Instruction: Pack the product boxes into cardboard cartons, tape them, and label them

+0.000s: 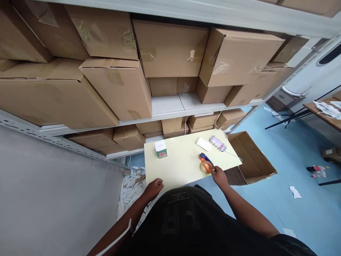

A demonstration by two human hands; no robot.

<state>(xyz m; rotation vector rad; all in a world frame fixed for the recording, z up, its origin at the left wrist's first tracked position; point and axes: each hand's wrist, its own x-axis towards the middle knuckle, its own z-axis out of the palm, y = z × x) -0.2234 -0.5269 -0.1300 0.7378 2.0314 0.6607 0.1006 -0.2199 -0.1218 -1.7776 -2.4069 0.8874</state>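
Note:
My left hand (155, 188) is at the near left edge of the pale yellow table (176, 160), its fingers curled in, and nothing shows in them. At the near right edge, the closed fingers of my right hand (220, 177) meet the tape dispenser (206, 164), which is orange and blue with a roll of tape. Its near end is partly hidden by the fingers. Farther back on the table stands a small white and green box (161, 149). A flat white box (203, 144) lies behind the dispenser, beside a blurred-out item (217, 143) with a cord.
Metal shelving (186, 111) packed with cardboard boxes (170, 48) rises behind the table. An open carton (252, 156) sits on the blue floor to the right. White scraps (131, 192) are heaped at the left. Another table (326, 110) stands far right.

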